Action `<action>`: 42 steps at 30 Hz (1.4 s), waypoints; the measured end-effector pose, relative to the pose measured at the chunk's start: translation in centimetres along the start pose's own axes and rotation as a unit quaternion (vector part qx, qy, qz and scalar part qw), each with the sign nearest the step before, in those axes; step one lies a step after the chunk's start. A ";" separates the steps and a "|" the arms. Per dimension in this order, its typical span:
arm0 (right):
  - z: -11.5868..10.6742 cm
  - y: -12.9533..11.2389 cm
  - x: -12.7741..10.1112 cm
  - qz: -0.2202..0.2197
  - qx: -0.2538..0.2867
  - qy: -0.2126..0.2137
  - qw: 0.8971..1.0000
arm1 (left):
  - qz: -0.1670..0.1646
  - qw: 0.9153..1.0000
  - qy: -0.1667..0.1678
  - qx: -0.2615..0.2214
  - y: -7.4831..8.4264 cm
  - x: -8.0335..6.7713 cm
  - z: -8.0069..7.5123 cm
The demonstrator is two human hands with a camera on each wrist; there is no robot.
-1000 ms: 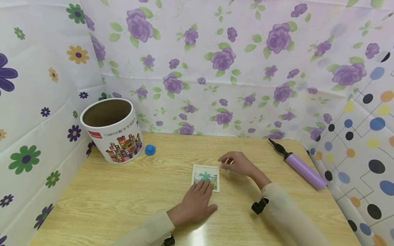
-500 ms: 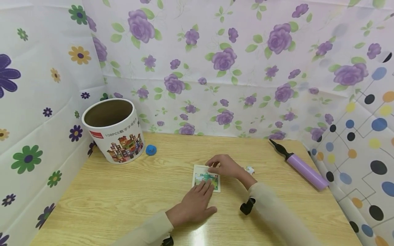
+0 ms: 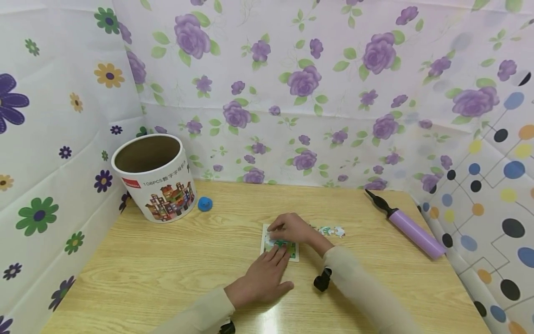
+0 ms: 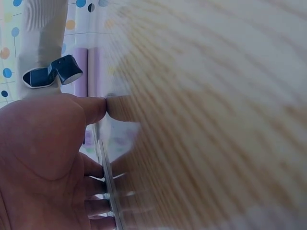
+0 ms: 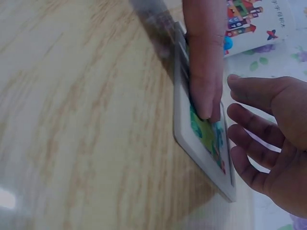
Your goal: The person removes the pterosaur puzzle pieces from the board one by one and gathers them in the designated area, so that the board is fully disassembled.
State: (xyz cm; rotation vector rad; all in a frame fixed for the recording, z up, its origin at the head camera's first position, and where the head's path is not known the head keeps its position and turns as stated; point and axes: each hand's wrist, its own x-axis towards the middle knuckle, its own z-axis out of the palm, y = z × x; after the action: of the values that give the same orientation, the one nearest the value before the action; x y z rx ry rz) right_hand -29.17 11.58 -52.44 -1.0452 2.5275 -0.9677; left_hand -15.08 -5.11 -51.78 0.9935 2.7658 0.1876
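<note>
My left hand point(image 3: 263, 279) lies flat, its straight fingers resting on the lower part of a small jigsaw puzzle in a white frame point(image 3: 263, 241). Bent over the upper left part of that puzzle is my right hand point(image 3: 293, 228), thumb and fingers curved down. In the right wrist view the right fingertips point(image 5: 235, 130) sit close to the frame's far edge, with no puzzle piece plainly visible between them; whether they pinch one is unclear. Beside the frame, loose puzzle pieces point(image 3: 337, 231) lie in a row, partly hidden behind the right wrist.
A large white printed bucket point(image 3: 167, 195) stands at the back left, a small blue toy point(image 3: 205, 204) next to it. On the right lies a purple hand pump point(image 3: 417, 232) with a black nozzle. Patterned cloths surround the wooden table point(image 3: 167, 269).
My right hand has moved left from the loose pieces to over the puzzle's upper left, uncovering the row of pieces. The left hand stays in place on the puzzle.
</note>
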 end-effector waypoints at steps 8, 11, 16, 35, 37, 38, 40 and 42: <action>0.5 -0.4 0.2 -0.006 -0.016 -0.004 1.000 | -0.008 1.000 -0.007 0.010 0.1 -0.2 0.1; 0.7 -0.4 0.4 -0.002 -0.023 -0.005 1.000 | -0.011 1.000 -0.009 0.012 0.1 -0.2 0.1; 1.1 -0.1 0.6 0.003 -0.029 -0.006 1.000 | -0.011 1.000 -0.010 0.007 0.2 -0.4 0.0; 1.2 -0.7 0.5 0.029 -0.001 0.001 1.000 | -0.012 1.000 -0.011 0.005 0.3 -0.2 -0.1; 1.1 -0.8 0.5 0.027 0.004 0.001 1.000 | -0.013 1.000 -0.013 0.003 0.3 -0.2 0.0; 1.0 -0.8 0.5 0.027 0.007 0.001 1.000 | -0.013 1.000 -0.013 0.002 0.3 -0.2 0.0; 1.0 -0.8 0.5 0.026 0.013 0.000 1.000 | -0.014 1.000 -0.013 0.000 0.3 -0.2 0.0; 1.0 -0.8 0.5 0.024 0.020 -0.002 1.000 | -0.013 1.000 -0.012 -0.001 0.3 -0.2 -0.1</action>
State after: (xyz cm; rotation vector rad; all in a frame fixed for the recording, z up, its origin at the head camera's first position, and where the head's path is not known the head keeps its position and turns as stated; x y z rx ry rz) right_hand -28.69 10.32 -52.62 -0.9697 2.5077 -0.9990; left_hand -14.80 -5.01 -51.61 0.9516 2.7556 0.1727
